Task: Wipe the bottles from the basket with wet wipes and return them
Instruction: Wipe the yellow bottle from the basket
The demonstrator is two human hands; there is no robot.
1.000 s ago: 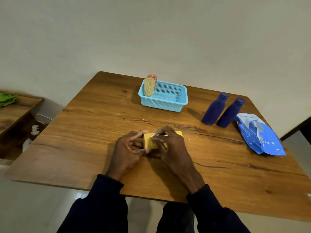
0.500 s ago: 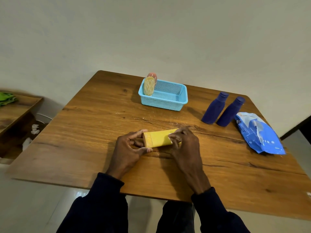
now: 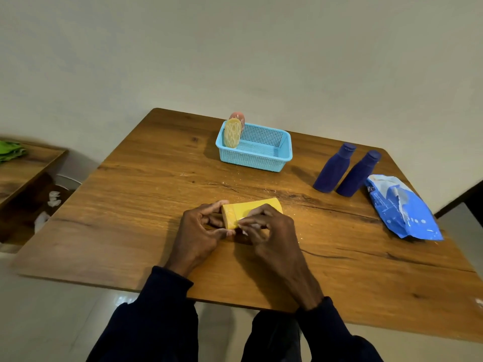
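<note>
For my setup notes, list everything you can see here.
table: 1, brown wood, centre
basket: 1, light blue, table's far side
basket bottles: 2, yellow and pink, upright at its left end
blue bottles: 2, dark blue, right of basket
wipes pack: 1, blue, table's right edge
yellow bottle: 1, yellow, lying between the hands
wet wipe: 1, white, against yellow bottle
green cloth: 1, green, left side shelf
hands: 2, left hand grips yellow bottle, right hand presses wet wipe on it

Domestic room, by the look of it: a wood-grain worktop (image 3: 136, 205) before a plain cream wall (image 3: 235, 48), glossy pale floor tiles (image 3: 39, 309) below, a low wooden shelf unit (image 3: 28, 165) at the left carrying a green cloth (image 3: 10, 151), plus a plastic basket (image 3: 251, 160) and wipes pack (image 3: 402, 207).
</note>
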